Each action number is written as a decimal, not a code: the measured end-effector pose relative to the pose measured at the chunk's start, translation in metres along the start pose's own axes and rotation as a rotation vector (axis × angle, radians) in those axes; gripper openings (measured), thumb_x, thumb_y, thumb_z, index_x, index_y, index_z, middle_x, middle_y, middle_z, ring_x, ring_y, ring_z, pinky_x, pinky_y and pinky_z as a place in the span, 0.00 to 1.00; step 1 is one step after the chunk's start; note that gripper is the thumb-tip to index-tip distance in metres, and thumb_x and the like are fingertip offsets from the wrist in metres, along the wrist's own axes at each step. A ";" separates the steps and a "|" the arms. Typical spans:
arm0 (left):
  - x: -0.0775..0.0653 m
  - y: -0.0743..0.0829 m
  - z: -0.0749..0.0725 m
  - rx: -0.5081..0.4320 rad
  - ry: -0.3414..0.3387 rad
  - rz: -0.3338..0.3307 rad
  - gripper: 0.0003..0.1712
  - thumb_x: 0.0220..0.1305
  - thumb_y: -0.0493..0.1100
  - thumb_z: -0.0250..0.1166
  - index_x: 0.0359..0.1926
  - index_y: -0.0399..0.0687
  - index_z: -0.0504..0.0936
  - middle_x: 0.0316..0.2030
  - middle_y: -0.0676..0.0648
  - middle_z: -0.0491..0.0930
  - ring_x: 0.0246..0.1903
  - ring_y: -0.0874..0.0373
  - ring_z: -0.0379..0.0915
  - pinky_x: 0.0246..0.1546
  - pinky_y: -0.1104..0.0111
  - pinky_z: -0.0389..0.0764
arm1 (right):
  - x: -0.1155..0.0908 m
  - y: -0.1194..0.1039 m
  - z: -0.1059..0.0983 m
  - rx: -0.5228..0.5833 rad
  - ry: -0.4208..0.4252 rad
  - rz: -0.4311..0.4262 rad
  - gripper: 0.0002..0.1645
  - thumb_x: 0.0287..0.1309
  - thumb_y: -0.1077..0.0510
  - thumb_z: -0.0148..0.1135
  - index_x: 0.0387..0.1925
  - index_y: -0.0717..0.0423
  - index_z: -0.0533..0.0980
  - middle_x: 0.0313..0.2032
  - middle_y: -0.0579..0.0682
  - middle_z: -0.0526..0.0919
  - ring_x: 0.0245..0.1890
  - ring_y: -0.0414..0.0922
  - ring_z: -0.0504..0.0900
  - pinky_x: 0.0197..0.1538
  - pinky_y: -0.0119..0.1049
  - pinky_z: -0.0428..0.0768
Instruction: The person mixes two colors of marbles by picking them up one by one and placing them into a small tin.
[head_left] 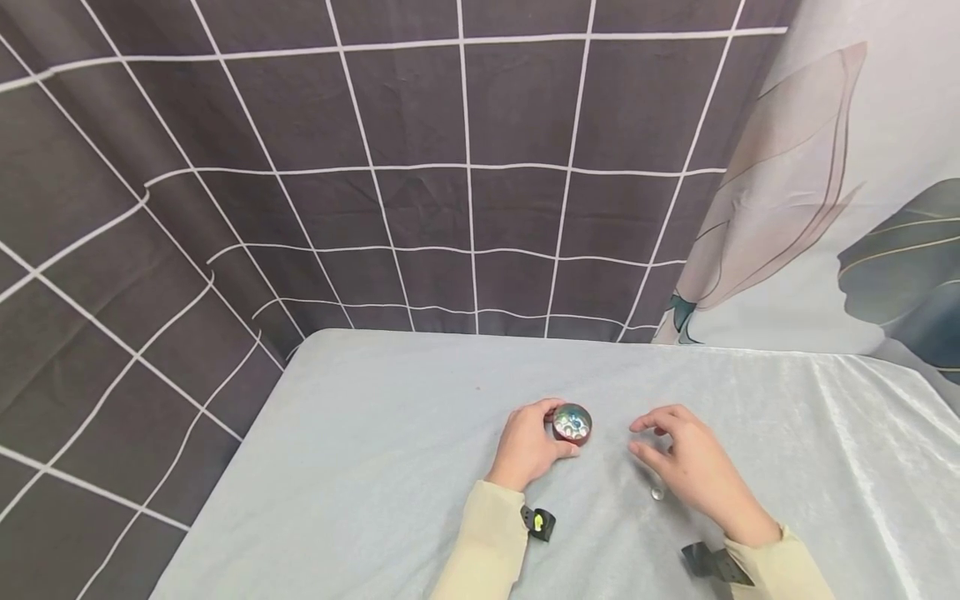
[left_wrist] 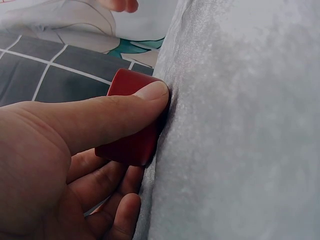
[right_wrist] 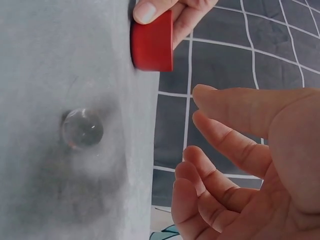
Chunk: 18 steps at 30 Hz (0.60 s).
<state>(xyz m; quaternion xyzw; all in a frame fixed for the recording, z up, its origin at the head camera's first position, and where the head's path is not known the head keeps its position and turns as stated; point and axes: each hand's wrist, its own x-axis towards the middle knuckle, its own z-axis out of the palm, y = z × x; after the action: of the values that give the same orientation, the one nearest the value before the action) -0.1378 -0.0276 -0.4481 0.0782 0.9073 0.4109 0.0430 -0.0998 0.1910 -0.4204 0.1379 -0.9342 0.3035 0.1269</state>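
A small round red container [head_left: 572, 438] stands on the cloth, with several clear and bluish glass marbles [head_left: 572, 427] visible inside it in the head view. My left hand [head_left: 528, 446] grips it from the left side, thumb along the near wall. In the left wrist view the thumb [left_wrist: 115, 112] lies across the red wall. My right hand [head_left: 693, 462] hovers to the right of the container, fingers loosely bent and nothing between them. One clear glass marble [right_wrist: 83, 128] lies on the cloth below the right hand.
A pale grey velvety cloth [head_left: 360, 433] covers the table. Behind and to the left hangs a dark curtain [head_left: 420, 208] with white grid lines. At the right hangs a white curtain [head_left: 795, 292] with leaf shapes. Each wrist wears a black strap.
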 end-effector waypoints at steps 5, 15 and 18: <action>0.001 0.000 0.000 -0.001 -0.001 0.002 0.35 0.45 0.42 0.83 0.57 0.48 0.83 0.50 0.50 0.85 0.54 0.55 0.78 0.59 0.62 0.76 | -0.006 0.003 -0.001 -0.010 0.010 0.006 0.12 0.46 0.63 0.78 0.34 0.52 0.83 0.38 0.49 0.81 0.35 0.46 0.78 0.35 0.37 0.80; 0.001 -0.001 0.000 -0.010 -0.003 0.000 0.36 0.45 0.41 0.83 0.58 0.48 0.82 0.52 0.50 0.84 0.56 0.54 0.78 0.60 0.61 0.75 | -0.017 0.010 -0.003 -0.014 -0.001 0.021 0.12 0.46 0.61 0.79 0.33 0.51 0.83 0.37 0.46 0.80 0.34 0.43 0.77 0.33 0.35 0.79; 0.001 -0.001 0.000 -0.009 -0.002 0.002 0.36 0.45 0.41 0.83 0.58 0.48 0.82 0.52 0.50 0.84 0.56 0.54 0.78 0.60 0.61 0.75 | -0.020 0.010 -0.004 -0.012 -0.019 0.035 0.12 0.47 0.61 0.79 0.33 0.51 0.83 0.38 0.47 0.80 0.33 0.42 0.76 0.32 0.33 0.77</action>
<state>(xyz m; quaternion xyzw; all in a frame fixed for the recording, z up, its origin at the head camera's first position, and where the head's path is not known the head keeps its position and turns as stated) -0.1394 -0.0281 -0.4492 0.0795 0.9052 0.4151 0.0439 -0.0842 0.2051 -0.4293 0.1233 -0.9394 0.2990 0.1136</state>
